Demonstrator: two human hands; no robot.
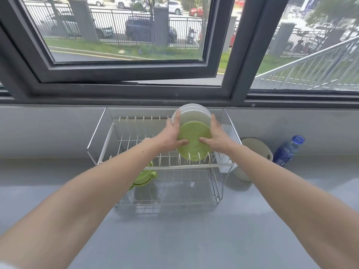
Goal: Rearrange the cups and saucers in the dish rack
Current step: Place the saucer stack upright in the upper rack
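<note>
A two-tier wire dish rack (108, 138) stands on the grey counter under the window. On the right of its upper tier, several plates stand on edge: white plates (194, 113) behind and green saucers (194, 133) in front. My left hand (171, 134) holds the stack's left side, thumb on the front green saucer. My right hand (215, 136) holds the right side, thumb also on the green face. A green cup (144, 176) sits on the lower tier at the left, partly hidden by my left forearm.
A white cutlery holder (227, 133) hangs on the rack's right end. A pale round board (256, 150) leans against the wall to the right, with a blue water bottle (287, 150) beside it. The open window frame (126, 72) hangs above the rack.
</note>
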